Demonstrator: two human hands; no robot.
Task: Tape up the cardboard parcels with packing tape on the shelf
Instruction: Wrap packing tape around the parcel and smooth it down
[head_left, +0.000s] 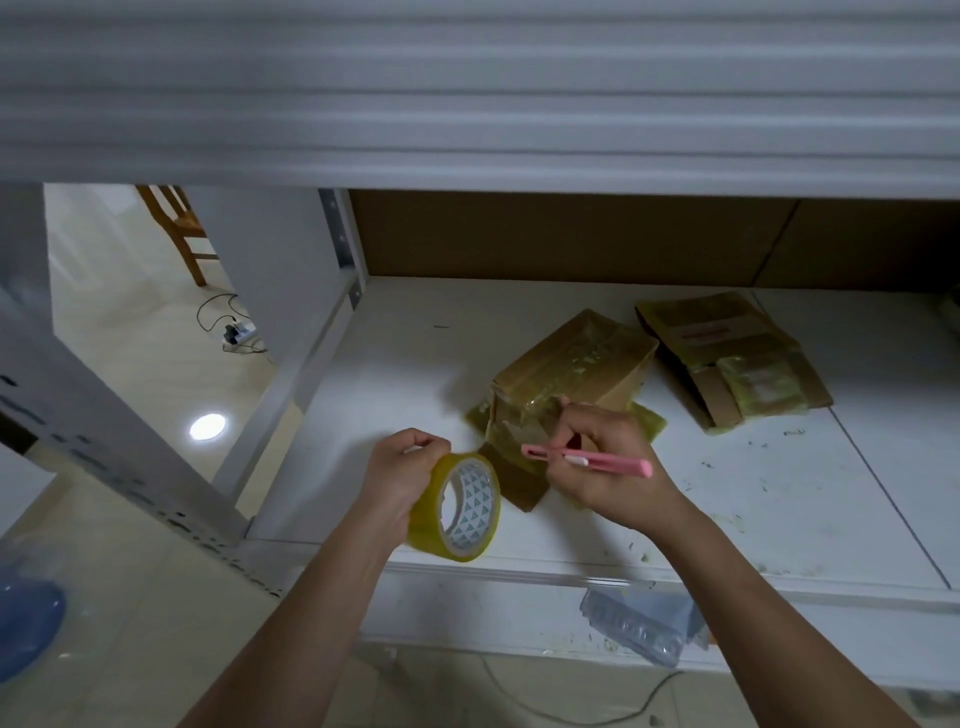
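A cardboard parcel (574, 369) wrapped in yellowish tape lies on the white shelf (395, 374). My left hand (402, 475) grips a roll of yellow packing tape (460, 506) just in front of the parcel's near left corner. A stretch of tape runs from the roll toward the parcel. My right hand (605, 467) holds a pink utility knife (587, 460) lying across its fingers, tip pointing left, and its fingers touch the taped near end of the parcel. A second, flatter taped parcel (727, 358) lies to the right.
Brown cardboard boxes (571, 234) fill the back of the shelf. An upper shelf board (467, 104) hangs overhead. A clear plastic bag (641, 623) sits below the shelf edge. On the floor at left are a wooden chair (182, 228), a power strip (239, 332) and a blue object (28, 623).
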